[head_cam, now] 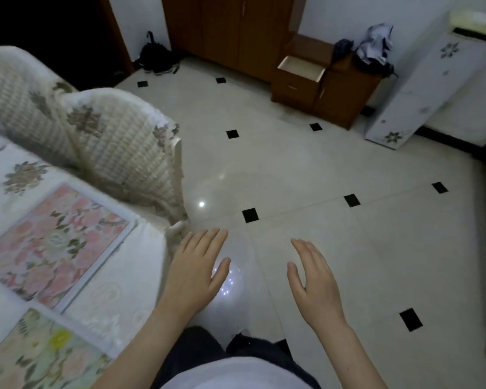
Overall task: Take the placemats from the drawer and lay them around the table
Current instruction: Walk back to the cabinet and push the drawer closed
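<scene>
- Your white top (230,373) and dark trousers (197,349) fill the bottom edge, nearest the lens; both bare forearms reach forward from there over the floor.
- Your left hand (195,265) hovers palm down, fingers straight and close together, holding nothing; it lies just beside the table's (118,301) near corner.
- Your right hand (313,279) hovers likewise, fingers extended and slightly spread, thumb apart, holding nothing; the two hands are apart, with bare floor between them.
- Pink floral placemat (54,245) lies flat on the table's white embroidered cloth at left; green-and-yellow floral placemat (45,357) lies flat nearer you, just beside the pink one.
- Chair (124,141) with a quilted floral cover stands at the table's far side; a second covered chair back (17,88) shows behind it.
- Open drawer (302,69) juts from a low brown cabinet (345,94) across the room, well apart from you; its visible interior is pale.
- Crumpled clothes (375,46) rest on the cabinet's top; a white flower-patterned unit (421,88) stands to its right.
- Pale tiled floor (306,169) carries small black diamond insets; a tall brown wardrobe (227,29) stands at the far wall.
</scene>
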Demonstrator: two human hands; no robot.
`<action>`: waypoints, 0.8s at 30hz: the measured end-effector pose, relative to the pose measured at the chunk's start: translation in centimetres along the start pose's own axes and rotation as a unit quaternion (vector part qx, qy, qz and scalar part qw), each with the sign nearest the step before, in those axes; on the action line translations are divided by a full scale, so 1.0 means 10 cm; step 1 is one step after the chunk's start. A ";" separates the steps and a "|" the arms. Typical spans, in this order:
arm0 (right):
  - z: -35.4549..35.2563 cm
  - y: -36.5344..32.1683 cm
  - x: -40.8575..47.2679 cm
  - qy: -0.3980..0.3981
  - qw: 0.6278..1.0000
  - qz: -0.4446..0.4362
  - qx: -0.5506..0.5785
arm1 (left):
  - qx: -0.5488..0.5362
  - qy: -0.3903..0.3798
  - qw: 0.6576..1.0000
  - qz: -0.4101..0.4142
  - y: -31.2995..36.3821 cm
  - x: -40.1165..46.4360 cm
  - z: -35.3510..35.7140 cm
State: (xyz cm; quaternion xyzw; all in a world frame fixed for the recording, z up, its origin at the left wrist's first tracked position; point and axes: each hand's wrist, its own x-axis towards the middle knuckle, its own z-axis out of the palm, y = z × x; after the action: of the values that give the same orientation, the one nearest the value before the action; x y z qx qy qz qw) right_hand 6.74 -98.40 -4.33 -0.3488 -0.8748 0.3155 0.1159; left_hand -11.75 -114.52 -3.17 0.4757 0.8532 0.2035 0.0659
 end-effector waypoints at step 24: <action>-0.30 0.22 4.09 0.088 0.993 0.076 -0.034 | 0.004 -0.024 0.998 0.065 -0.94 4.61 -0.09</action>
State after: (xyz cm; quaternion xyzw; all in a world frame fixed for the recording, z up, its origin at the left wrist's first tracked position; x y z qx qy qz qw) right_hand -20.63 -67.79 -4.12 -0.4442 -0.8424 0.2620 0.1564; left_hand -44.26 -80.45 -2.50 0.5352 0.8194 0.1926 0.0712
